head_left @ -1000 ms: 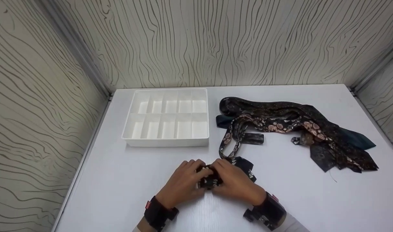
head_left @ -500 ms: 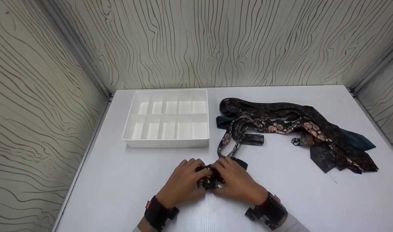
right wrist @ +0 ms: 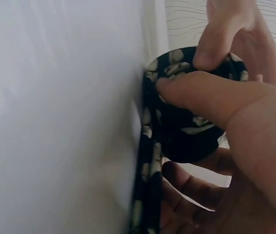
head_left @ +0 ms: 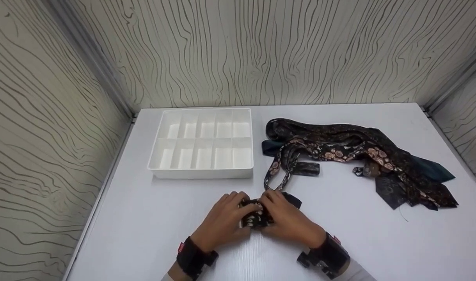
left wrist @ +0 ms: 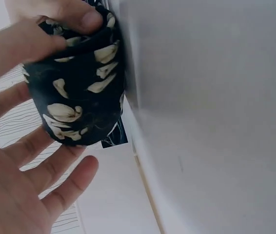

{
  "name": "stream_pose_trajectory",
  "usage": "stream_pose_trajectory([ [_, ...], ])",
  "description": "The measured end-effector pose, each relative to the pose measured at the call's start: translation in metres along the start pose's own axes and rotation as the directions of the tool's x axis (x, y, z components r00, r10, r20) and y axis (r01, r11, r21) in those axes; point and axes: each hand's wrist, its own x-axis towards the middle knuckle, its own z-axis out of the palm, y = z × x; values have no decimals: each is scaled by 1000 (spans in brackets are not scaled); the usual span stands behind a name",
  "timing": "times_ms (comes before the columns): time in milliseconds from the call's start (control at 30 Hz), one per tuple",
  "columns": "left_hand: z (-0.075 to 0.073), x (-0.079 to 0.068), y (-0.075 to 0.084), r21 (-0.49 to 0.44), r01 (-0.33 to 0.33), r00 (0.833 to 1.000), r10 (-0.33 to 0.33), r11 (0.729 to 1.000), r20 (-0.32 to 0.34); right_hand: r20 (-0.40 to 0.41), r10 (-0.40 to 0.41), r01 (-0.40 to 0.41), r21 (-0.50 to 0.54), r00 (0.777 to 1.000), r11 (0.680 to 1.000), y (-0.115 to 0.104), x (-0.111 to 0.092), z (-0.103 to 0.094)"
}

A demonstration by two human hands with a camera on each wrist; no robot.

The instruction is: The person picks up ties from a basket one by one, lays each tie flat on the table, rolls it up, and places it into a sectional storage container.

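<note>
A dark necktie with pale flowers (head_left: 255,221) is wound into a roll between my two hands, low in the middle of the head view. My left hand (head_left: 224,219) holds the roll from the left, its thumb on the near side. From the right, my right hand (head_left: 290,223) grips it, with the thumb pressing the rolled end in the right wrist view. The left wrist view shows the patterned outer layer of the roll (left wrist: 79,100). A short dark loose end (head_left: 292,200) pokes out beyond the right hand, flat on the table.
A white tray (head_left: 201,173) divided into several compartments stands behind the hands, to the left. Several dark neckties (head_left: 339,134) lie heaped at the back right; a floral loop (head_left: 273,171) hangs forward from them, close to the right hand's fingers. Patterned walls enclose the white table (head_left: 136,234).
The necktie's loose end on the right has drawn in toward the hands and shows shorter, and the roll's visible pattern has turned. Both hands stay in nearly the same place.
</note>
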Motion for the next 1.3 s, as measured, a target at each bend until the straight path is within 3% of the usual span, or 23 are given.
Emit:
stream_pose_trajectory([
  [300, 0, 4, 1, 33, -23, 999, 24, 999, -25, 49, 46, -52, 111, 998, 993, 0, 1, -4],
  [600, 3, 3, 4, 58, -12, 999, 14, 998, -38, 17, 5, -4, -59, 1000, 998, -1, -1, -5],
  [1300, 6, 5, 7, 89, -39, 997, 45, 995, -66, 28, 28, -29, 10, 999, 1000, -1, 0, -7],
])
